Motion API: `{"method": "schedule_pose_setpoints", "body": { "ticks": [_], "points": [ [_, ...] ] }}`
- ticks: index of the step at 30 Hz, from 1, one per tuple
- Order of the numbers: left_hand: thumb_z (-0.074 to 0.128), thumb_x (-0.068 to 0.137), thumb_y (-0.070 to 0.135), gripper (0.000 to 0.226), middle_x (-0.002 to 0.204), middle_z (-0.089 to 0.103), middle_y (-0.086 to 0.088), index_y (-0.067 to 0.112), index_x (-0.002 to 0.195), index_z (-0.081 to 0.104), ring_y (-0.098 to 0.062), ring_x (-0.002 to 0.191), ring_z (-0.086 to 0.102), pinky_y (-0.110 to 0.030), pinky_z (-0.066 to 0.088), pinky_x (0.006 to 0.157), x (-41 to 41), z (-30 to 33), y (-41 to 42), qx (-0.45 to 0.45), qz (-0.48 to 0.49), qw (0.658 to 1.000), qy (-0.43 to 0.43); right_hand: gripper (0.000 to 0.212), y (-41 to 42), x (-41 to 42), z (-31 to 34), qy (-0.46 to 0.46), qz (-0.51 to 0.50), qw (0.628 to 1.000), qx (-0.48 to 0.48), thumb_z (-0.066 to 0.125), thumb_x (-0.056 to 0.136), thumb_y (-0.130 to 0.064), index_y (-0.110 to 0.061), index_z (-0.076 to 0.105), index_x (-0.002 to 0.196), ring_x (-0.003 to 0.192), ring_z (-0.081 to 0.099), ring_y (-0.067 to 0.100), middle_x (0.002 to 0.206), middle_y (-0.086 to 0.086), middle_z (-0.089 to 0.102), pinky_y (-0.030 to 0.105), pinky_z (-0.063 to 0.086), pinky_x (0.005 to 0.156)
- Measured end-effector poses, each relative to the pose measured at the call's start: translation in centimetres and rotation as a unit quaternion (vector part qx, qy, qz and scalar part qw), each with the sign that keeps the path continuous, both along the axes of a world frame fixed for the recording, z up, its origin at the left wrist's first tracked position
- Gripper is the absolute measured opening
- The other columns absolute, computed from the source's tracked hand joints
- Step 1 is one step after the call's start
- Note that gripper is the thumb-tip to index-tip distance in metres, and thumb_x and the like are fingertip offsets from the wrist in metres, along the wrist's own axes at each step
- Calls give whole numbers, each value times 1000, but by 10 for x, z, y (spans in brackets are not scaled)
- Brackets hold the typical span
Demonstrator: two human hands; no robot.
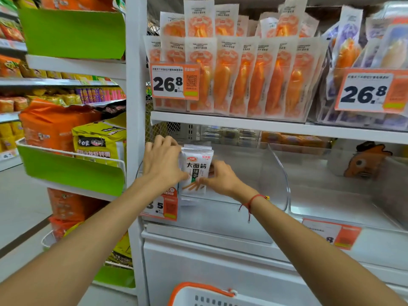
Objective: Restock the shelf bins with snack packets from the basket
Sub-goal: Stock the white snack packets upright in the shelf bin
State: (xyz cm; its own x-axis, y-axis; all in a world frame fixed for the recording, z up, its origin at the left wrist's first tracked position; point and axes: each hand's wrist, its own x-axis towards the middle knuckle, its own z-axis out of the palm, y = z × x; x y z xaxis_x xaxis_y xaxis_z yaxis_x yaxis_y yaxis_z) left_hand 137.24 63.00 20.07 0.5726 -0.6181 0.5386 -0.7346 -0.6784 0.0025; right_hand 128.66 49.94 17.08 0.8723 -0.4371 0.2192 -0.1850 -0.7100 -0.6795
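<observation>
A small stack of white snack packets (196, 166) with black characters stands upright at the left end of a clear plastic shelf bin (260, 173). My left hand (162, 162) grips the stack's left side and top, fingers curled over it. My right hand (220, 178) holds the packets' lower right edge, thumb across the front. The white basket (212, 297) with an orange rim shows at the bottom edge; its contents are out of view.
A second clear bin (344, 195) lies to the right, with an orange fish sticker behind it. Above, bins hold orange packets (242, 76) with 26.8 price tags (175, 80). A green-fronted rack (72, 171) of noodle bags stands left.
</observation>
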Motion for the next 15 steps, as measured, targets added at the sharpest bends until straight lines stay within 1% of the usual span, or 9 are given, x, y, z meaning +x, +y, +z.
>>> {"method": "schedule_pose_setpoints", "body": {
  "ticks": [2,4,5,6,7,9,10,13,15],
  "points": [
    [75,67,56,77,132,45,3,22,131,51,-20,122,33,-32,27,95,7,0,-3,15,8,1000,-11,30,-5,13,-3,48,4,999,25,71,82,-12,-4,62,110,102,65,26,111,12,69,41,53,90],
    [76,68,53,82,133,45,1,24,136,43,-21,123,33,-32,27,95,13,1,-3,19,5,1000,-20,29,-8,25,-9,96,-1,994,42,72,82,-13,-2,64,108,98,66,27,108,13,69,43,55,86],
    [76,70,49,78,133,45,1,25,135,42,-21,122,33,-32,28,95,15,0,-2,21,-4,999,-27,29,-9,30,-13,116,-5,992,49,72,82,-13,-2,63,108,97,66,28,108,13,68,42,56,85],
    [74,73,46,69,131,47,2,26,132,44,-20,121,34,-32,28,95,16,0,-2,27,-23,999,-38,28,-9,34,-16,128,-8,990,56,71,83,-12,-2,63,108,97,67,28,109,13,68,41,56,84],
    [70,79,42,54,129,49,3,29,126,48,-20,120,36,-32,28,95,16,0,-2,43,-52,996,-50,27,-9,37,-19,135,-14,989,61,70,84,-12,-2,63,109,98,67,27,110,13,67,40,57,84],
    [59,89,35,25,122,55,5,33,114,59,-18,115,40,-33,28,93,14,2,-3,114,-114,984,-72,27,-8,43,-22,144,-25,988,57,68,86,-12,-3,63,110,97,66,27,111,14,66,37,57,82],
    [53,92,30,20,119,57,6,33,110,63,-17,113,42,-33,28,92,13,3,-4,164,-135,974,-76,27,-8,46,-23,153,-33,986,54,67,86,-14,-3,62,111,96,65,26,110,13,65,35,58,79],
    [42,95,26,29,116,59,3,29,113,65,-16,112,42,-33,26,92,12,7,-15,318,-144,935,-66,34,-10,50,-23,195,-60,979,19,69,84,-24,-7,61,114,92,63,26,107,10,63,38,59,78],
    [38,96,27,33,120,57,2,27,118,63,-16,111,41,-32,25,94,16,8,-23,383,-138,911,-72,36,-10,49,-22,224,-64,973,-5,69,84,-26,-10,59,114,88,64,25,106,8,63,40,58,81]
  ]
}}
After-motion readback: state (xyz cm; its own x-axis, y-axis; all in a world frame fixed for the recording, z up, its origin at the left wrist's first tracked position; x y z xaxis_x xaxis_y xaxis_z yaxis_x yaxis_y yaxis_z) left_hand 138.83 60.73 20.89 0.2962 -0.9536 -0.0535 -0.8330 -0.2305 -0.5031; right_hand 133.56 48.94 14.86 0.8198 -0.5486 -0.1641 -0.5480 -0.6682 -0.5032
